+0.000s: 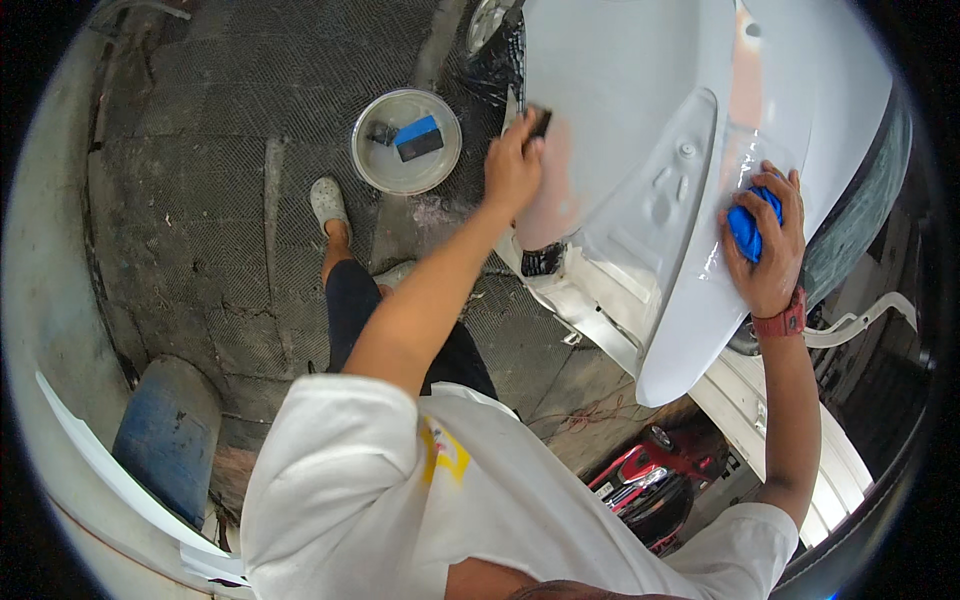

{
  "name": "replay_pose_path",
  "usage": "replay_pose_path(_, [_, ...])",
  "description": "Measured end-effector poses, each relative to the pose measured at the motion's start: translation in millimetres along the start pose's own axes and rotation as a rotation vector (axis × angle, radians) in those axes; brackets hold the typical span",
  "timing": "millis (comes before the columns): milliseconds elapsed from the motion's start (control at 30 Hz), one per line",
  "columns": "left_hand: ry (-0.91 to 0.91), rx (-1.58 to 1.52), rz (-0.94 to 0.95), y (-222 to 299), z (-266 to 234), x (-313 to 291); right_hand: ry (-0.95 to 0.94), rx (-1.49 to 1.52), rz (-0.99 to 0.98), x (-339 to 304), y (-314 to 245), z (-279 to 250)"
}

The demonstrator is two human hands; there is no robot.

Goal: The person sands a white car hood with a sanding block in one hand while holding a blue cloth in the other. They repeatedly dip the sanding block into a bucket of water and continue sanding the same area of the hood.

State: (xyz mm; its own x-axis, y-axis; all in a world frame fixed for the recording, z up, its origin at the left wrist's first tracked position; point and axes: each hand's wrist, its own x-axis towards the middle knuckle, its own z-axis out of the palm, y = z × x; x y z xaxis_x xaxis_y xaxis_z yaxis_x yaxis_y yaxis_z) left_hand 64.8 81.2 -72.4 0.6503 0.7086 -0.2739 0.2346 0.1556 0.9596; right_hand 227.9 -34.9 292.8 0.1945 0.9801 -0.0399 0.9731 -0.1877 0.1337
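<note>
Gripping a small dark rectangular block (541, 122) narrowly in the left hand (513, 172), at the upper end of a dull pink patch (548, 205) on a glossy pale-grey car body panel (630, 70). Holding a crumpled bright-blue piece (744, 234), material unclear, beneath the curled right hand (781, 262), against the same panel. Noted a blue-and-black rectangular block (418, 139) inside a round pale basin (400, 179) on the dark textured floor (200, 200), left of the panel.

Panel before you (620, 80): smooth, satin, wet-glossy around your crumpled, cloth-like blue wad (745, 235). Pinkish patch (552, 190): matt. Tub (400, 178): smooth, plastic-looking. Floor (200, 180): rough, ridged. Your shirt (330, 440): soft matt cloth.
</note>
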Motion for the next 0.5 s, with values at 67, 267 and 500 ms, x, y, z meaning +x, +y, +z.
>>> replay_pose_path(67, [0.002, 0.066, -0.004, -4.1, -3.1, 23.0, 0.004, -0.009, -0.003, 1.3, -0.4, 1.7])
replay_pose_path(267, [-0.029, 0.089, 0.09, -23.5, -3.0, -105.8, -0.013, -0.01, 0.027, -9.5, 1.7, 2.4])
replay_pose_path(500, [-0.025, -0.051, 0.008, -28.4, -7.1, 19.6, -0.004, -0.004, -0.007, 2.8, 0.2, 0.9])
